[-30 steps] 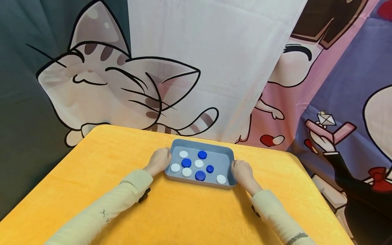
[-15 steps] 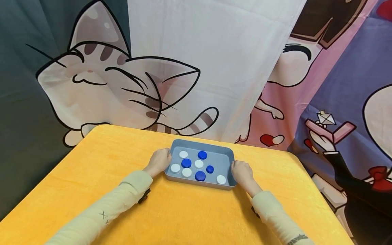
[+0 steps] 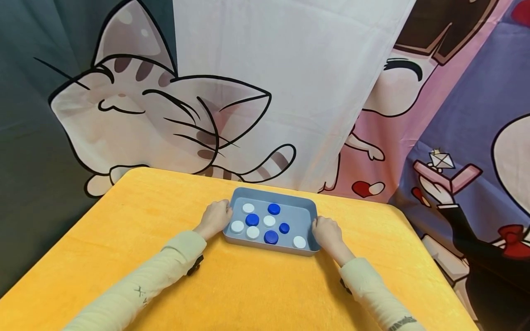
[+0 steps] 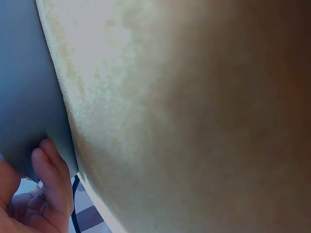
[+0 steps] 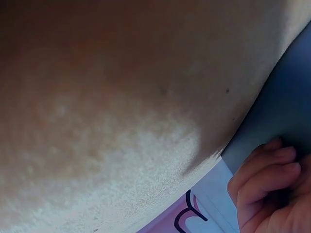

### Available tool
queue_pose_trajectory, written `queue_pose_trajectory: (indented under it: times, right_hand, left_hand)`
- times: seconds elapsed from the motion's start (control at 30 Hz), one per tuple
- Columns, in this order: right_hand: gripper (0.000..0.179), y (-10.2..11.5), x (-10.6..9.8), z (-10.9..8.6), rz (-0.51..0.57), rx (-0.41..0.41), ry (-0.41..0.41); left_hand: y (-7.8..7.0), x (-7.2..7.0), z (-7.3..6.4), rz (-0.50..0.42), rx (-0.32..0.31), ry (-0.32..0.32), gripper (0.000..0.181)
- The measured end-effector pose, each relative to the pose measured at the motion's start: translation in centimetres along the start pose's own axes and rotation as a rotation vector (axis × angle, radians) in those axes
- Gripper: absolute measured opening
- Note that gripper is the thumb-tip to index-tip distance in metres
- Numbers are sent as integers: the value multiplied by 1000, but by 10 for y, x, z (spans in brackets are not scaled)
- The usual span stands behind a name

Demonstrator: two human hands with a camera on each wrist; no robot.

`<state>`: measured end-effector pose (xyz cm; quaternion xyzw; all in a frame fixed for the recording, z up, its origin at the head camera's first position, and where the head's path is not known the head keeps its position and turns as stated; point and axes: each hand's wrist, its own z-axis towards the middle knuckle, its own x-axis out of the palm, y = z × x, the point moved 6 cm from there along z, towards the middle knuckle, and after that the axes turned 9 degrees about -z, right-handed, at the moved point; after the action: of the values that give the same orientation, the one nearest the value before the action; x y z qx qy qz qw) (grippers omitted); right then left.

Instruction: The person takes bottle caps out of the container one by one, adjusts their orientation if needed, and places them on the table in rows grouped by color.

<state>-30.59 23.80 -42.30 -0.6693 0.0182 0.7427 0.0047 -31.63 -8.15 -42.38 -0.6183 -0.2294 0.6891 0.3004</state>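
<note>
Toward the back edge of a yellow-covered table (image 3: pixel 256 294), a blue-grey rectangular tray (image 3: pixel 301 219) is framed between two bare hands, followed by me from a remote post through the head camera. The person's left hand (image 3: pixel 213 217) grasps the tray's left end wall, while the right hand (image 3: pixel 327 231) grasps the right end wall opposite. My left wrist view shows curled fingers (image 4: pixel 54 177) against the smooth side of the tray; my right wrist view shows bent fingers (image 5: pixel 266 180) meeting the other end. Whether the base touches the table, I cannot tell. Nine round pieces lie flat on the tray's floor: five white discs (image 3: pixel 269 221) and four blue discs (image 3: pixel 271 237), one of the blues smaller than the others. Most are gathered in the left half and the middle; a single white one lies apart, near the right end of the near wall. Pale cuffed sleeves (image 3: pixel 145 276) reach in from the lower corners of my head view, a dark device (image 3: pixel 195 265) showing beneath each wrist. Behind the table hangs a printed backdrop (image 3: pixel 298 59), with a large cartoon cat (image 3: pixel 141 138) on the left and a drawn hand under an open pink box (image 3: pixel 464 178) on the right.
</note>
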Motion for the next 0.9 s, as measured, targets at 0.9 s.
queue_pose_trajectory:
  times: [0.9]
  right_hand:
    - [32,1,4,1,-25,0,32]
  left_hand:
    - [-8,-27,7,-35,21,-121,17]
